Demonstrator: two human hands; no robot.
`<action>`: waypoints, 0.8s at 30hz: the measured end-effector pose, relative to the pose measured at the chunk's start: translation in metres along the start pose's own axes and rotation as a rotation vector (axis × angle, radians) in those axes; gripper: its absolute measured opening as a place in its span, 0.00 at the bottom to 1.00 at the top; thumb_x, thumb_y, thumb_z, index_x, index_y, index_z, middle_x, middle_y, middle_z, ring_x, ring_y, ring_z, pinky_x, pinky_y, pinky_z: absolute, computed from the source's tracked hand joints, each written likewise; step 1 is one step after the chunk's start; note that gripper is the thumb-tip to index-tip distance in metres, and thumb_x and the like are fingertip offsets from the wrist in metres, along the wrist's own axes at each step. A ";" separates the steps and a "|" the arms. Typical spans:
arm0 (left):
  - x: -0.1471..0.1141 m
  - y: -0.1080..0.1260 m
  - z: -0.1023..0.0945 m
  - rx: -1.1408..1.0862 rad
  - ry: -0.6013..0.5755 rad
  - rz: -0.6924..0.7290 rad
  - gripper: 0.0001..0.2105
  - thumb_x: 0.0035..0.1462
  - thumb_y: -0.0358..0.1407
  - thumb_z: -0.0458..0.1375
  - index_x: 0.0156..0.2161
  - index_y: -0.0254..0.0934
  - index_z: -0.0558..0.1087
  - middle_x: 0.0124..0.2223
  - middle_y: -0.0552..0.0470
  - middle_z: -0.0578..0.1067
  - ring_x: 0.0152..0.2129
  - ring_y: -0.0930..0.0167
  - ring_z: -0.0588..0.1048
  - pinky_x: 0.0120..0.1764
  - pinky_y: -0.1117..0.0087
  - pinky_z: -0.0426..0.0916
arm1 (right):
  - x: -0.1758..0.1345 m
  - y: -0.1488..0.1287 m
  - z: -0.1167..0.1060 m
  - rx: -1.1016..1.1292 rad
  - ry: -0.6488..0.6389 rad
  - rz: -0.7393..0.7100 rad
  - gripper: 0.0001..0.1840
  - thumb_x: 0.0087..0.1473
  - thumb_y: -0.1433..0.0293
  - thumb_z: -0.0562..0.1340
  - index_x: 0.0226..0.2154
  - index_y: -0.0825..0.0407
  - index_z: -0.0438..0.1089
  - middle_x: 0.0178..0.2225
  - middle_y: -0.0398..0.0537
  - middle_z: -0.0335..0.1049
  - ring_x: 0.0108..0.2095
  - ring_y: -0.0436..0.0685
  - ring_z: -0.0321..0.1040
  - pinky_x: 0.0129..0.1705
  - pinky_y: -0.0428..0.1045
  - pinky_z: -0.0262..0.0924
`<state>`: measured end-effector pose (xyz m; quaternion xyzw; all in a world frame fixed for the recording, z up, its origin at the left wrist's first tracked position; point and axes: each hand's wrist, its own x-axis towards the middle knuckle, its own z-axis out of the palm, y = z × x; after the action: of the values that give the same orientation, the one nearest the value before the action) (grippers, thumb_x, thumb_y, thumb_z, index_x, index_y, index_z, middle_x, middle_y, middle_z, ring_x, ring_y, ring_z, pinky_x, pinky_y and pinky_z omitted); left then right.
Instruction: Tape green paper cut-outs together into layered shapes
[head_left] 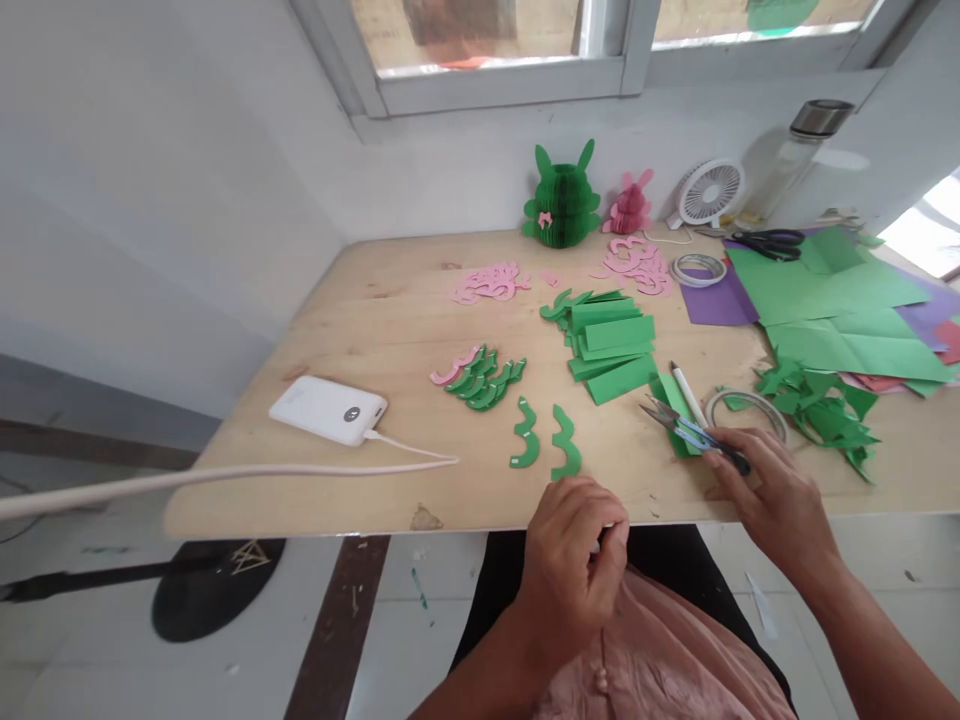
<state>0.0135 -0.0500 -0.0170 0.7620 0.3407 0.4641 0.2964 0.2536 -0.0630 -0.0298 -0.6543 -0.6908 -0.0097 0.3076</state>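
My right hand (776, 495) grips a pair of thread snips (694, 432) by the handle, low over the table, blades pointing left. Beneath the blades lies a folded green paper strip (671, 400), with a white pen (687, 393) beside it. At the table's front edge my left hand (574, 555) is closed, fingers curled in; whatever it may hold is hidden. Just beyond it lie two wavy green paper cutouts, one on the left (526, 435) and one on the right (565, 443). More green cutouts (486, 380) sit in a pile with a pink one (455, 368).
Stacked green strips (611, 340), pink cutouts (491, 283) and paper rabbits, green (564, 205) and pink (630, 205), stand farther back. Tape rolls (699, 270), green scraps (821, 410), black scissors (769, 243) and a fan (710, 192) are right. A power bank (328, 409) with cable lies left.
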 end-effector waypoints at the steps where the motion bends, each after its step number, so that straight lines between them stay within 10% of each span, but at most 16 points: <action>1: 0.001 0.001 0.001 -0.015 -0.010 -0.010 0.06 0.56 0.25 0.51 0.34 0.36 0.69 0.31 0.49 0.74 0.32 0.68 0.71 0.38 0.64 0.68 | -0.001 -0.003 0.000 0.018 0.000 0.021 0.12 0.59 0.62 0.56 0.42 0.51 0.69 0.38 0.51 0.71 0.40 0.59 0.69 0.42 0.54 0.62; 10: 0.015 0.013 0.019 -0.508 -0.136 -0.553 0.14 0.59 0.37 0.54 0.50 0.35 0.69 0.32 0.51 0.75 0.29 0.72 0.72 0.35 0.71 0.69 | -0.018 -0.049 -0.007 0.277 -0.044 0.140 0.11 0.59 0.65 0.57 0.43 0.48 0.68 0.38 0.47 0.73 0.40 0.56 0.71 0.38 0.48 0.65; 24: 0.010 0.012 0.042 -0.720 -0.036 -0.781 0.20 0.56 0.47 0.58 0.45 0.33 0.73 0.38 0.44 0.77 0.33 0.68 0.76 0.38 0.67 0.72 | -0.031 -0.068 0.002 0.232 -0.076 -0.010 0.15 0.56 0.69 0.58 0.47 0.47 0.65 0.38 0.50 0.74 0.35 0.57 0.73 0.36 0.50 0.68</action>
<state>0.0579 -0.0550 -0.0197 0.4362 0.4133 0.3934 0.6958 0.1901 -0.0996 -0.0182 -0.6107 -0.7017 0.0934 0.3549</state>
